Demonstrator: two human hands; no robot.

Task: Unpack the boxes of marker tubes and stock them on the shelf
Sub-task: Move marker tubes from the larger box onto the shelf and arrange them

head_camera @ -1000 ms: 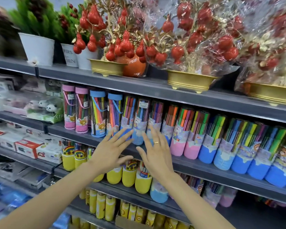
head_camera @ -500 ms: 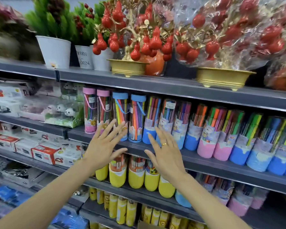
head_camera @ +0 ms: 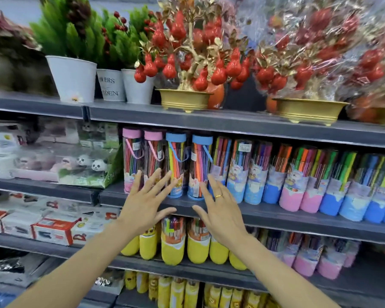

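Clear plastic marker tubes (head_camera: 176,165), round with pink or blue caps and loop handles, stand in a row on a grey shelf (head_camera: 276,215) at frame centre. The left hand (head_camera: 143,204) and right hand (head_camera: 218,210), at six o'clock, reach with fingers spread flat, slightly apart, holding nothing. Yellow-based tubes (head_camera: 173,246) stand below.

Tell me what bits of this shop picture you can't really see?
All in the head view:
- Bottoms of the pink-capped tubes: hidden behind the left hand.
- Whether the right hand touches the blue-capped tube: can't tell.
- Price stickers on the tubes: too small to read.
- Wrapped red ornaments: blurred.
- Yellow tubes on the bottom shelf: cut off by the edge.
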